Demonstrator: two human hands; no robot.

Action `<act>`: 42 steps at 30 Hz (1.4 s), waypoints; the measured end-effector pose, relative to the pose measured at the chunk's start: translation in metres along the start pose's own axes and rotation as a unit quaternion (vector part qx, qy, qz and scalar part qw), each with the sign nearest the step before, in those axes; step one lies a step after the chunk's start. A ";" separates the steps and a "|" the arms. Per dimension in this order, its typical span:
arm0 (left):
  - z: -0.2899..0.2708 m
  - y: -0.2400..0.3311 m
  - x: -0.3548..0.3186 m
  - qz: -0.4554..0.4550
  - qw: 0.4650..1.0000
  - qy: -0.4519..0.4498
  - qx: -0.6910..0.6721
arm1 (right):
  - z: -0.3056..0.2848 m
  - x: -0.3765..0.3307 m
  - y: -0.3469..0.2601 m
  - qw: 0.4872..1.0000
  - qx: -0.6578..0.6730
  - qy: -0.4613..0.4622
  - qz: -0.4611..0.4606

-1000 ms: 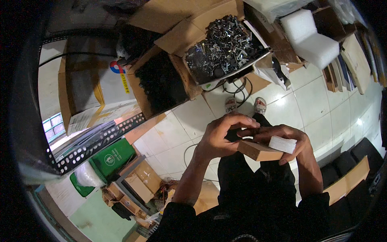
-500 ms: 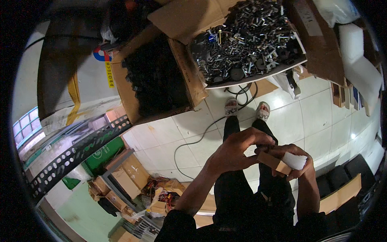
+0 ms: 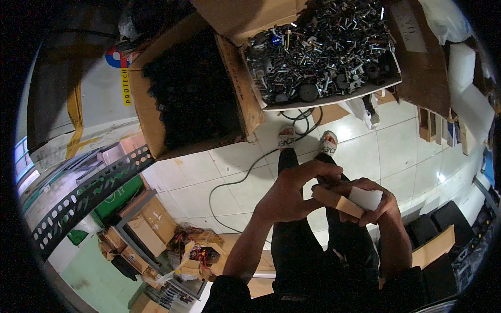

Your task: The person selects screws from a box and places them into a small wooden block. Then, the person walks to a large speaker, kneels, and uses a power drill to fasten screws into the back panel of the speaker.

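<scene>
Together, the left hand [image 3: 289,195] and right hand [image 3: 377,204] curl their fingers tight around one small brown box [image 3: 338,202] with one white block [image 3: 365,198], above two sandaled feet [image 3: 305,141].

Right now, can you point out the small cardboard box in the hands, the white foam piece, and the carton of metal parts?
small cardboard box [image 3: 336,201], head view, on its brown side face.
white foam piece [image 3: 365,198], head view, on its top surface.
carton of metal parts [image 3: 318,44], head view, on the heap of screws inside.
</scene>
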State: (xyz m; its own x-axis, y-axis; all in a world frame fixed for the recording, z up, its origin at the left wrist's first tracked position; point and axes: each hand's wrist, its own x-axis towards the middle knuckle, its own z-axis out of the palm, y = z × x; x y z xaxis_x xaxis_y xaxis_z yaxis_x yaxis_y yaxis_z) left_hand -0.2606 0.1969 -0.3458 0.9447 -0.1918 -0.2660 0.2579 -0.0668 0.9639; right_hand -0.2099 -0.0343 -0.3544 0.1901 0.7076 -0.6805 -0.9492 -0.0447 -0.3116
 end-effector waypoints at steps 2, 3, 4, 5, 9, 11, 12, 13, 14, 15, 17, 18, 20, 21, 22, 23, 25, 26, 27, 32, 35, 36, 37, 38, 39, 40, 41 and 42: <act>-0.005 0.001 0.005 0.017 0.999 -0.030 0.024 | 0.002 0.001 0.000 1.000 0.023 0.015 -0.004; -0.004 -0.001 0.005 0.016 0.999 -0.037 0.022 | 0.001 0.002 0.000 1.000 0.020 0.011 -0.003; -0.004 -0.004 0.004 0.014 0.999 -0.044 0.021 | 0.001 0.000 0.001 0.999 0.031 0.030 0.000; -0.003 -0.005 0.005 0.013 0.998 -0.052 0.020 | 0.001 -0.004 0.002 0.998 0.043 0.050 0.002; -0.005 -0.006 0.007 -0.005 0.999 -0.043 0.009 | -0.001 -0.004 0.005 0.995 0.079 0.061 -0.013; -0.009 -0.010 0.012 -0.045 0.999 -0.022 0.010 | -0.003 -0.010 0.006 0.989 0.122 0.076 -0.024; -0.017 -0.010 0.017 -0.018 1.000 0.019 0.006 | -0.003 -0.013 0.006 0.985 0.148 0.085 -0.026; -0.023 -0.007 0.027 -0.003 0.995 0.088 0.040 | -0.008 -0.015 0.011 0.984 0.153 0.082 -0.041; -0.027 0.003 0.042 0.047 0.987 0.136 0.068 | -0.016 -0.016 0.018 0.983 0.159 0.080 -0.055; -0.027 0.012 0.059 0.013 0.981 0.185 0.064 | -0.020 -0.018 0.021 0.982 0.162 0.074 -0.068; -0.035 0.018 0.099 0.081 0.942 0.202 0.254 | -0.016 -0.023 0.020 0.971 0.217 0.057 -0.087; -0.042 0.015 0.107 0.087 0.918 0.220 0.317 | -0.025 -0.015 0.027 0.975 0.208 0.021 -0.083; -0.042 0.016 0.134 0.117 0.898 0.209 0.370 | -0.023 -0.023 0.033 0.966 0.237 0.062 -0.083; -0.040 0.014 0.142 0.123 0.896 0.202 0.377 | -0.020 -0.026 0.038 0.954 0.269 0.114 -0.064; -0.038 0.013 0.147 0.128 0.893 0.196 0.384 | -0.022 -0.027 0.038 0.954 0.271 0.118 -0.058; -0.036 0.014 0.149 0.109 0.889 0.180 0.406 | -0.024 -0.029 0.038 0.953 0.271 0.122 -0.051; -0.039 0.018 0.149 0.070 0.877 0.147 0.451 | -0.030 -0.030 0.037 0.968 0.236 0.063 -0.064; -0.039 0.019 0.150 0.073 0.872 0.146 0.462 | -0.032 -0.031 0.037 0.969 0.229 0.049 -0.072; -0.040 0.019 0.149 0.074 0.867 0.145 0.471 | -0.030 -0.033 0.039 0.964 0.244 0.069 -0.080; -0.048 0.016 0.143 0.100 0.879 0.161 0.438 | -0.035 -0.032 0.045 0.971 0.176 0.113 -0.115; -0.048 0.021 0.135 0.096 0.895 0.204 0.384 | -0.048 -0.028 0.049 0.975 0.168 0.080 -0.120; -0.048 0.027 0.128 0.078 0.902 0.216 0.366 | -0.043 -0.029 0.046 0.972 0.186 0.099 -0.104; -0.049 0.031 0.122 0.061 0.907 0.228 0.348 | -0.040 -0.028 0.044 0.968 0.205 0.119 -0.088; -0.050 0.030 0.118 0.064 0.904 0.234 0.351 | -0.040 -0.026 0.043 0.969 0.201 0.113 -0.087; -0.052 0.028 0.114 0.067 0.901 0.240 0.355 | -0.039 -0.024 0.042 0.971 0.198 0.106 -0.087; -0.052 0.027 0.109 0.070 0.897 0.247 0.359 | -0.039 -0.021 0.040 0.972 0.194 0.100 -0.086; -0.052 0.028 0.107 0.058 0.907 0.247 0.335 | -0.038 -0.017 0.037 0.974 0.185 0.056 -0.115; -0.049 0.030 0.106 0.046 0.917 0.246 0.312 | -0.038 -0.011 0.032 0.974 0.176 0.012 -0.144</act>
State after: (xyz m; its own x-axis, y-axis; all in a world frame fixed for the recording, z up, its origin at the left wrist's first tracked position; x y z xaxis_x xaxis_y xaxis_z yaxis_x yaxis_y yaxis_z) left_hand -0.1425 0.2223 -0.3440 0.9732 0.2299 0.0012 0.1523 -0.6484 0.7459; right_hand -0.2330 -0.0707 -0.3825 0.4622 0.6386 -0.6153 -0.8823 0.4007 -0.2469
